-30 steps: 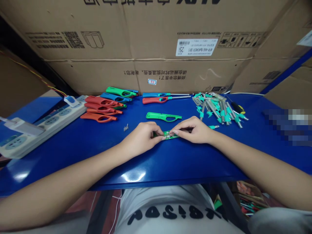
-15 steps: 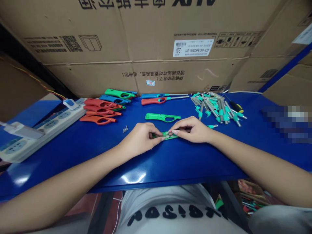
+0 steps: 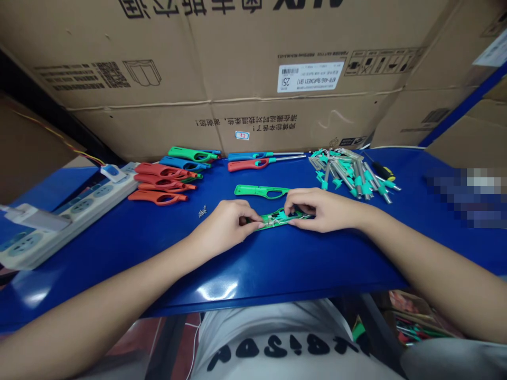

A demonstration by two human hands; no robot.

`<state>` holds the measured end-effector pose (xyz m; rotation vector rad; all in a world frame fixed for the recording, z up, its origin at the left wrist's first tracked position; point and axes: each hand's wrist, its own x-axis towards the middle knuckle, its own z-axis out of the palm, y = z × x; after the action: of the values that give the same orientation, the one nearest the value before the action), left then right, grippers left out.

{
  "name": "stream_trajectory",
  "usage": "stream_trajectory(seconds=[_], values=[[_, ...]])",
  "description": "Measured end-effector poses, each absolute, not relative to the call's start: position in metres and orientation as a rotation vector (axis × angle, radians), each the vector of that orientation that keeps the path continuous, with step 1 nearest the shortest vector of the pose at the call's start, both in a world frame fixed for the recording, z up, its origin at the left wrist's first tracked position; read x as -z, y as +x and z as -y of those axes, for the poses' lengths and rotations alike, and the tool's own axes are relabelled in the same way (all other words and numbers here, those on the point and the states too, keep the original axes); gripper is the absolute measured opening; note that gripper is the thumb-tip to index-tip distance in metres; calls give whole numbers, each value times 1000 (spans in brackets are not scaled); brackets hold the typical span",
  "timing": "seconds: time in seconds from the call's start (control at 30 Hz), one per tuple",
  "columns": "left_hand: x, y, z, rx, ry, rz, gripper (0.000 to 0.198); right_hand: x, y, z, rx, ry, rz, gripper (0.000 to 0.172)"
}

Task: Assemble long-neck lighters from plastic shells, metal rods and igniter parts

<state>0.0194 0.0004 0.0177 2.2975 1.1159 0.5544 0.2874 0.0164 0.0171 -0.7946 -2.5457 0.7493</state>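
Note:
My left hand (image 3: pixel 232 220) pinches the left end of an open green lighter shell (image 3: pixel 271 226), its inner side facing up. Inside the shell lie a clear part, thin white wires and a teal trigger piece (image 3: pixel 282 214). My right hand (image 3: pixel 320 210) is closed at the shell's right part, thumb on the near edge and fingers by the teal piece. Its fingers partly cover that end. Just behind, a second green lighter shell half (image 3: pixel 259 191) lies on the blue table (image 3: pixel 253 258), its right tip close to my right fingers.
Several coloured lighter shells (image 3: pixel 158 196) and small screws (image 3: pixel 203 211) lie left. Two long-nosed lighters (image 3: pixel 249 164) are at the back. To the right sit a heap of teal-and-metal nozzle parts (image 3: pixel 348 171) and a screwdriver (image 3: pixel 382 170). A power strip (image 3: pixel 93 198) stands far left; cardboard (image 3: pixel 237 79) walls the back.
My right hand has shifted to the right along the shell, baring the teal trigger piece and wires. My left hand keeps its pinch. The metal-tube part by my right wrist no longer shows.

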Motion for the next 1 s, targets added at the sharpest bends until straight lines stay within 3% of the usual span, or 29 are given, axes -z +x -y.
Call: stream_trajectory(seconds=[0.17, 0.53, 1.0], values=[[-18, 20, 0, -551, 2350, -1109, 11, -24, 290, -15, -688, -914, 2636, 7], [-18, 21, 0, -538, 2351, -1123, 11, -26, 289, -15, -666, -1095, 2648, 15], [-18, 20, 0, -536, 2353, -1111, 11, -29, 291, -12, -700, -965, 2642, 11]])
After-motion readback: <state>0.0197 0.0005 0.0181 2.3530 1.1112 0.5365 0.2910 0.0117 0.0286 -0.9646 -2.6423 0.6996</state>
